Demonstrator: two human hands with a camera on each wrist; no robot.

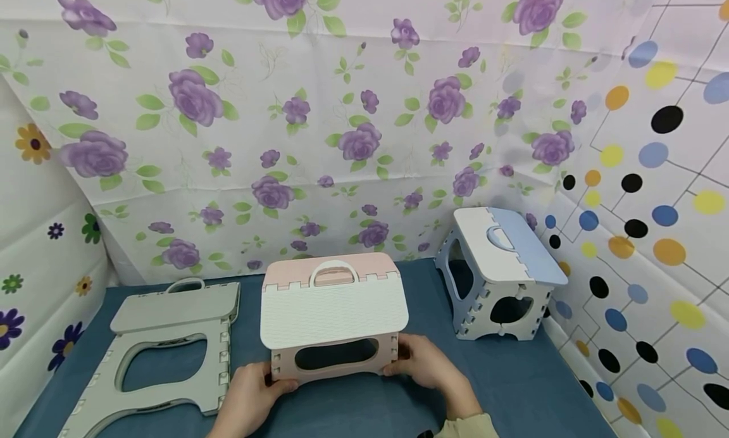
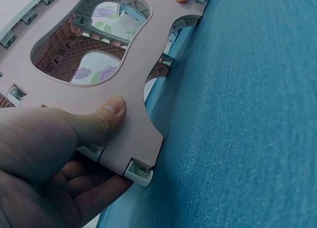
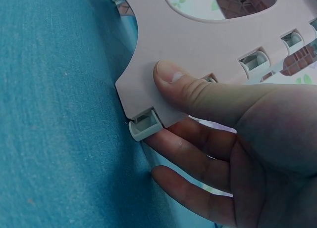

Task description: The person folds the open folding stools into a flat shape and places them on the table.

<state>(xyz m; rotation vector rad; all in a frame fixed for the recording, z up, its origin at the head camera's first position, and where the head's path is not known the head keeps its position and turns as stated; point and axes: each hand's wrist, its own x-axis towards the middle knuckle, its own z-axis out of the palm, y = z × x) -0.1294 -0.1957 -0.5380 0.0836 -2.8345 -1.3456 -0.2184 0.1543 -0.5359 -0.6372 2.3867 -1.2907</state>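
A pink and white folding step stool [image 1: 335, 314] stands unfolded in the middle of the head view, its pink panel with an oval cutout facing me. My left hand [image 1: 250, 394] grips the stool's lower left corner. In the left wrist view the thumb [image 2: 113, 114] lies flat on the pink panel and the fingers are behind the edge. At the lower right corner, my right hand [image 1: 424, 365] holds the panel in the same way. The right wrist view shows its thumb [image 3: 171, 82] on the front and its fingers curled behind, partly hidden.
A grey-green folding stool [image 1: 219, 356] lies folded flat on the left of the blue cloth [image 1: 353, 412]. Toward the right stands a blue and white folding stool [image 1: 495, 261], unfolded. A flowered sheet [image 1: 319, 140] hangs behind, and a dotted sheet [image 1: 643, 235] closes the right side.
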